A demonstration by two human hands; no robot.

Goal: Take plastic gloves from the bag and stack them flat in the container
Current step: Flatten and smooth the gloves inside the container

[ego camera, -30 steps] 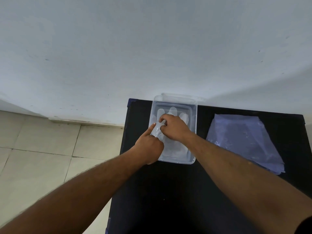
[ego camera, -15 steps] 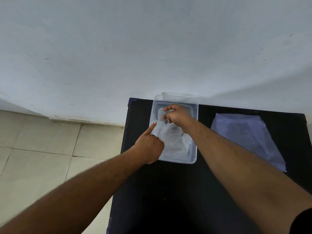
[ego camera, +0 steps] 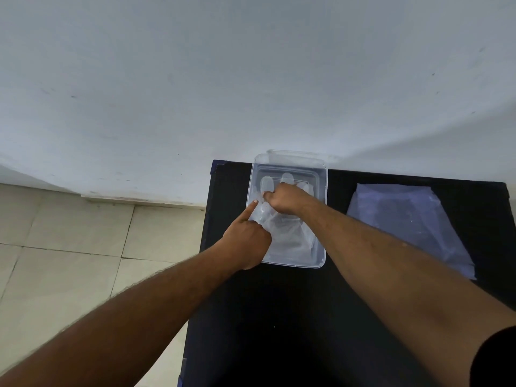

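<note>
A clear plastic container (ego camera: pixel 321 219) sits at the far left of a black table. Thin clear plastic gloves (ego camera: pixel 290 236) lie flat inside it, fingertips toward the wall. My left hand (ego camera: pixel 248 238) rests on the container's left side, index finger stretched out and pressing on the glove's thumb area, other fingers curled. My right hand (ego camera: pixel 284 199) is over the glove's finger part, fingers curled and pinching the glove plastic near my left fingertip. The bluish plastic bag (ego camera: pixel 410 219) lies flat to the right of the container.
The black table (ego camera: pixel 279 317) stands against a pale wall (ego camera: pixel 251 79). Its left edge drops to a tiled floor (ego camera: pixel 69 261). A clear lid (ego camera: pixel 296 156) leans behind the container at the wall.
My right hand moved from the far end of the container back toward me and to the left, coming close to my left index finger. My left hand stayed pressing in place.
</note>
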